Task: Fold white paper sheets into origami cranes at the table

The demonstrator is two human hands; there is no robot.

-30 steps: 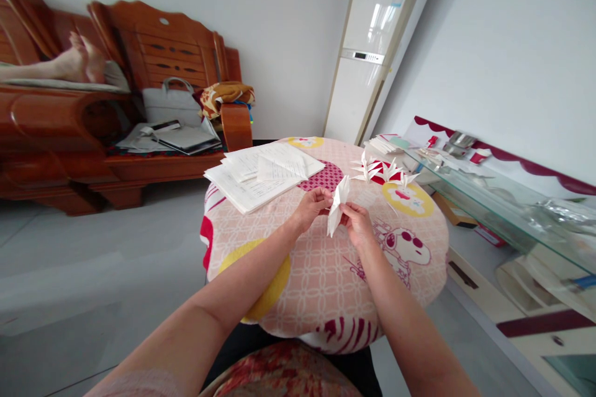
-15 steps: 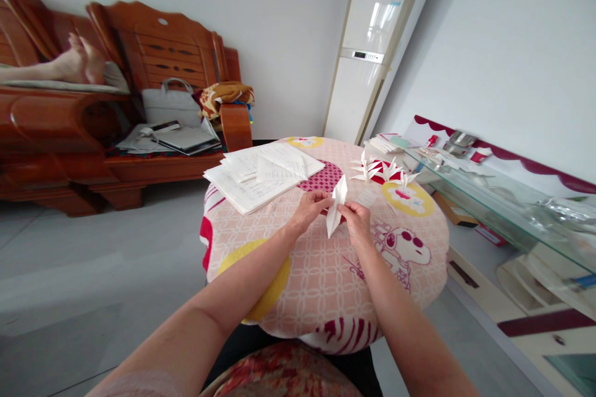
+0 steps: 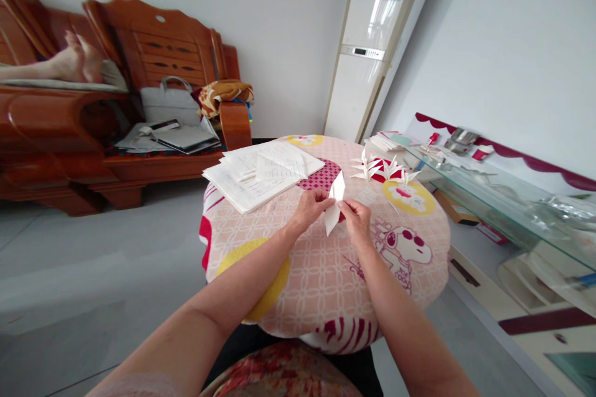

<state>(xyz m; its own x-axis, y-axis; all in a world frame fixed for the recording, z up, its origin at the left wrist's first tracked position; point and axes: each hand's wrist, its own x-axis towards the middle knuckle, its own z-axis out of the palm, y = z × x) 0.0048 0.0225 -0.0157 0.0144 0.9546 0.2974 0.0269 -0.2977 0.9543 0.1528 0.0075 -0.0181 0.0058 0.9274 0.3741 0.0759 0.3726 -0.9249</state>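
A folded white origami paper [image 3: 336,189], long and diamond-like, is held above the round table between both hands. My left hand [image 3: 311,208] pinches its left side near the middle. From the right, my right hand [image 3: 356,216] grips it with thumb and forefinger, almost touching the left fingertips. Beyond my right hand, several folded paper cranes [image 3: 370,165] stand on the cloth. Left of the hands lies a pile of written paper sheets [image 3: 261,192]. The fingers cover the paper's centre.
A pink patterned tablecloth [image 3: 298,285] covers the round table. Close on the right stands a glass-topped cabinet [image 3: 493,211] with assorted items. A wooden sofa [image 3: 172,56] holds a grey bag and papers; a person's feet [image 3: 84,62] rest there. An air conditioner [image 3: 358,43] stands behind.
The folded paper has turned slightly and shows a broader face, its upper tip a little further left. Both hands stay in nearly the same place, still pinching it.
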